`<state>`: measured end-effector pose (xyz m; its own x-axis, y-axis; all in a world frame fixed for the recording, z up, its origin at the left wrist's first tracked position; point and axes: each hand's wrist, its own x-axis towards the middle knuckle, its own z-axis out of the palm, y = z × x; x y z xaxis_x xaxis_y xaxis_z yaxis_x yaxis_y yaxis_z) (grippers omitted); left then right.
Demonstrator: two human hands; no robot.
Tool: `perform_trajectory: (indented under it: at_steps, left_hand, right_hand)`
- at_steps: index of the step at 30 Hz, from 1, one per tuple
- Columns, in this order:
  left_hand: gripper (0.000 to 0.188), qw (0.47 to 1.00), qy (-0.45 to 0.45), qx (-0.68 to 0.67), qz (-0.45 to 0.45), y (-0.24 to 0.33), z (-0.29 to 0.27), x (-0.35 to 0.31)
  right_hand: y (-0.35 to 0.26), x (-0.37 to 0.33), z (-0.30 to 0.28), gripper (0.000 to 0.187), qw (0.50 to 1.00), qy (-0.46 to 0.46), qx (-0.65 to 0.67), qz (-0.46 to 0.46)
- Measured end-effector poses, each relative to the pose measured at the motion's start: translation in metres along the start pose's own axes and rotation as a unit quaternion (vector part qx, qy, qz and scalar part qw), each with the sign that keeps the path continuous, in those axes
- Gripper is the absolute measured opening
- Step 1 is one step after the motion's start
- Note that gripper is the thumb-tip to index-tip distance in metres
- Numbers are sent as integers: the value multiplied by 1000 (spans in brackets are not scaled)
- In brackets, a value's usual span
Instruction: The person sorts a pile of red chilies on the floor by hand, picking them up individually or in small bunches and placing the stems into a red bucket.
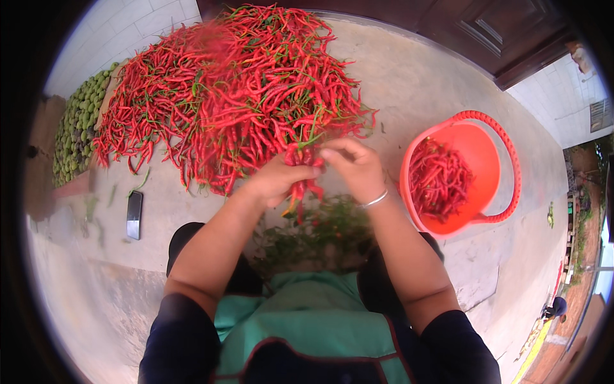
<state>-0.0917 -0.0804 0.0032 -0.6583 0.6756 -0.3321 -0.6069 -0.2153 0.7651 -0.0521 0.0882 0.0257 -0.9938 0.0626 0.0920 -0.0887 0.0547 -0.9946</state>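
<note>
My left hand [279, 180] is closed round a small bunch of red chili peppers [299, 155], whose green stems point up and away from me. Beside it, the thumb and fingers of my right hand [355, 168] pinch together at the bunch's right edge; what lies between those fingertips is too small to make out. A large heap of long red chili peppers [256, 83] with green stems spreads on the floor just beyond my hands. To the right, a red basket [484, 168] with an arched handle holds a pile of red chili peppers [440, 179].
Green stems and leaves [313, 237] lie on the floor between my knees. A dark phone [133, 216] rests at the left. Many round green fruits [80, 128] are heaped at the far left. A dark door [473, 32] stands behind, and a person [558, 307] shows far right.
</note>
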Motion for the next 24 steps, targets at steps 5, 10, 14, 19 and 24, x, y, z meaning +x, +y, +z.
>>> perform_trajectory:
  at_steps: [5, 10, 14, 19, 24]
  left_hand:
    - [25, 997, 32, 62, 23, -3, 3, 1]
    - [22, 989, 54, 131, 42, -9, -1, 2]
    - [23, 980, 20, 190, 60, -11, -8, 5]
    - [28, 951, 66, 295, 61, 9, -3, -2]
    - [31, 947, -7, 320, -7, 10, -2, -6]
  right_hand:
    - [1, -3, -1, 14, 993, 2, -120, -23]
    - [2, -6, -3, 19, 981, -2, -187, -43]
    - [5, -3, -8, 19, 994, -39, -95, 45]
    - [5, -6, -19, 19, 980, -97, 73, 159]
    - [5, -6, -26, 22, 979, -49, -188, -70]
